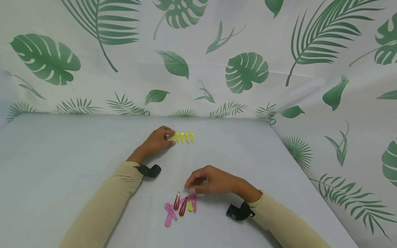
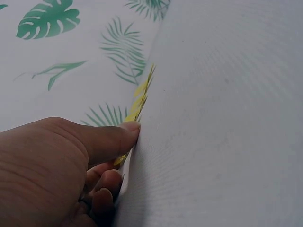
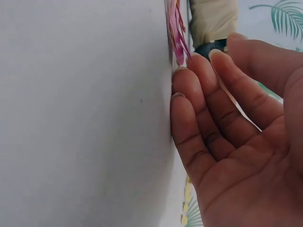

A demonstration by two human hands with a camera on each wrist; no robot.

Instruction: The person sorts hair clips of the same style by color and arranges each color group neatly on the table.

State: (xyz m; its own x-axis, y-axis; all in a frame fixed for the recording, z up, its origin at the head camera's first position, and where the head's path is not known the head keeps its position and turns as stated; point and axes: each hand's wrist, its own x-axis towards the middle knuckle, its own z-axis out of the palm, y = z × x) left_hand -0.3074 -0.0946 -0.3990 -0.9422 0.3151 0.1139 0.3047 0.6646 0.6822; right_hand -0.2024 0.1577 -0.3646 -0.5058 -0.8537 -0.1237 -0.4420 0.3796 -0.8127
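Note:
Several yellow hair clips (image 1: 186,137) lie side by side in a row toward the back of the table. At the row's left end, my left hand (image 1: 157,140) pinches the leftmost yellow hair clip (image 2: 118,161) between thumb and fingers, partly hiding it. My right hand (image 1: 214,181) hovers just behind a small pile, its fingers loosely bent and holding nothing. In that pile are two red hair clips (image 1: 183,207), several pink hair clips (image 1: 168,215) and one yellow hair clip (image 1: 190,206) partly covered by others. The right wrist view shows pink clips (image 3: 179,45) close to the fingertips.
A white cloth (image 1: 77,165) covers the table. Behind it and to the right hangs a white curtain (image 1: 198,82) printed with green leaves. Each wrist wears a black camera, the left one (image 1: 150,171) near the table's middle.

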